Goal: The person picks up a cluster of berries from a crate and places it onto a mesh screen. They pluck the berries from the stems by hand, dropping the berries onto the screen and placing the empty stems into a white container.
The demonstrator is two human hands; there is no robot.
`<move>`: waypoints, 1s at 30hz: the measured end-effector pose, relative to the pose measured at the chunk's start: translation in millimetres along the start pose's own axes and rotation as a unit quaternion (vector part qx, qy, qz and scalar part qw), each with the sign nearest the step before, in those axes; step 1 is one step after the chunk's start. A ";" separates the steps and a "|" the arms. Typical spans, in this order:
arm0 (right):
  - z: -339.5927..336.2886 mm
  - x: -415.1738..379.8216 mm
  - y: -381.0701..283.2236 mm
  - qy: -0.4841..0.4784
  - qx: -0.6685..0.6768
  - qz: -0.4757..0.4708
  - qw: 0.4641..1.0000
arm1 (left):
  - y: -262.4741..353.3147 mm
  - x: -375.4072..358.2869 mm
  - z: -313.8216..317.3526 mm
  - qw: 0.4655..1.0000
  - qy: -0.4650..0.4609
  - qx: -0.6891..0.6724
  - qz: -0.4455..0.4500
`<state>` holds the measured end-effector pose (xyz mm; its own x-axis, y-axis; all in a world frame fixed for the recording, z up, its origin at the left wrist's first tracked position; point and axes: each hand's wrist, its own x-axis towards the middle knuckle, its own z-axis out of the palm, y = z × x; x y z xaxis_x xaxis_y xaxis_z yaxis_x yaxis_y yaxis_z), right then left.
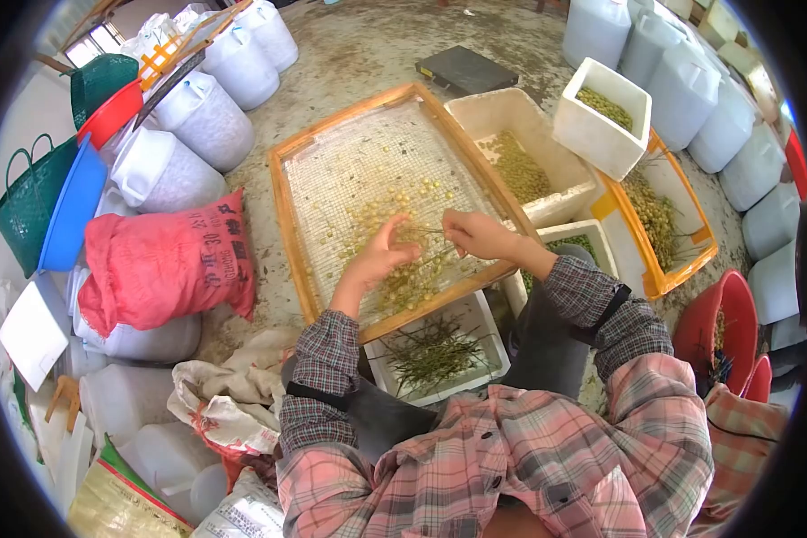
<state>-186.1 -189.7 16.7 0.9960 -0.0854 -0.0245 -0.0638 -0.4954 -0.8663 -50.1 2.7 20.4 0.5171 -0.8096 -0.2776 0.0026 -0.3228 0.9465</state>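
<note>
A wood-framed mesh screen [332, 170] lies tilted in front of me, with small round yellow-green fruits [403, 287] and thin stems scattered on its lower half. Above it, my right hand [480, 235] is closed in a pinch on a thin green stem [429, 230], which points toward the other hand. My left hand [381, 260] hovers over the fruits with thumb and forefinger apart; whether its curled lower fingers touch anything is hidden. Below the screen's near edge, a white foam box [489, 359] holds a heap of bare dark-green stems [430, 354].
At the right stand foam boxes [560, 202] of fruits and a yellow crate [659, 282] of stemmed fruits. A black flat scale [466, 70] lies beyond. A red sack [166, 260] and white jugs [202, 121] line the left; a red bucket [713, 314] sits right.
</note>
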 end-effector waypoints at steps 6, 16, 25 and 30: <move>-7.9 12.9 -20.4 0.058 -0.065 -0.109 0.990 | 24.7 -3.8 1.4 0.989 -0.051 -0.126 0.053; -17.0 20.8 -31.3 0.065 -0.160 -0.137 0.975 | 40.3 -11.7 -10.9 0.965 -0.001 0.261 0.037; -18.6 20.3 -25.5 0.064 -0.178 -0.154 0.970 | 16.9 -0.5 -18.0 0.987 -0.082 -0.140 -0.009; -20.4 17.7 -22.0 0.056 -0.192 -0.153 0.968 | 28.6 -3.6 -19.7 0.989 -0.095 0.100 -0.046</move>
<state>-168.4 -197.9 45.5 0.9603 0.0335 0.2769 0.1932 -0.7958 -0.5739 -35.0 6.1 51.7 0.3521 -0.8440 -0.4046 -0.1370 -0.4741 0.8698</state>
